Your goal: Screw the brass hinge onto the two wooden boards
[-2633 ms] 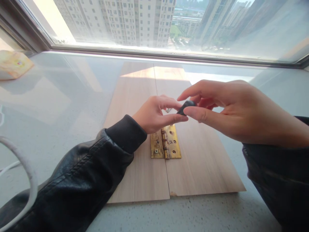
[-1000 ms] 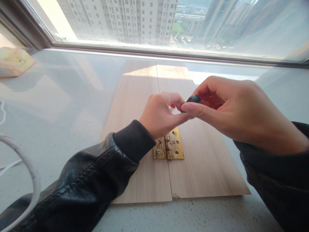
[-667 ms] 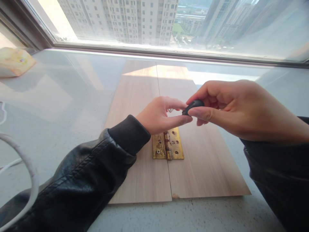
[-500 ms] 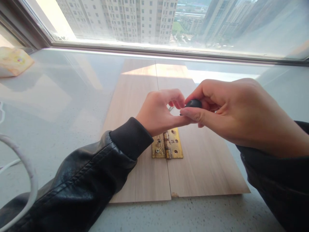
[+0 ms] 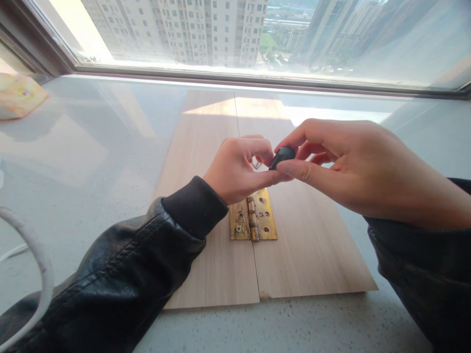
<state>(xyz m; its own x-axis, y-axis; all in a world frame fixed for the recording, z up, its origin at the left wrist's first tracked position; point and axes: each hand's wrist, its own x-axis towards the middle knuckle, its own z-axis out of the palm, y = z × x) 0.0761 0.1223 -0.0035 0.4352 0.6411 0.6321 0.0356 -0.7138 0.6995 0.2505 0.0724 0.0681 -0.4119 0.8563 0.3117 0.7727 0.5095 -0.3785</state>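
Note:
A short, rounded black handle (image 5: 283,156), which looks like that of a stubby screwdriver, is pinched between the thumb and fingers of my right hand (image 5: 342,164). My left hand (image 5: 239,169) is closed round the handle's front end, thumb below and index finger curled above. Through the loop of its fingers a small piece of shiny metal (image 5: 256,164) shows, mostly hidden. Both hands are held above a worn brass hinge (image 5: 253,218). The hinge lies open across the seam of two wooden boards (image 5: 309,255). Its left leaf has cross-head screws; holes show in its right leaf.
The boards lie on a speckled pale counter (image 5: 110,171) below a window (image 5: 235,34). A white cable (image 5: 46,274) loops at the left edge. At the far left sits a yellowish packet (image 5: 22,95).
Both hands have shifted slightly left in view, and so have the boards and hinge. My right fingers have moved round the black handle, so more of it shows.

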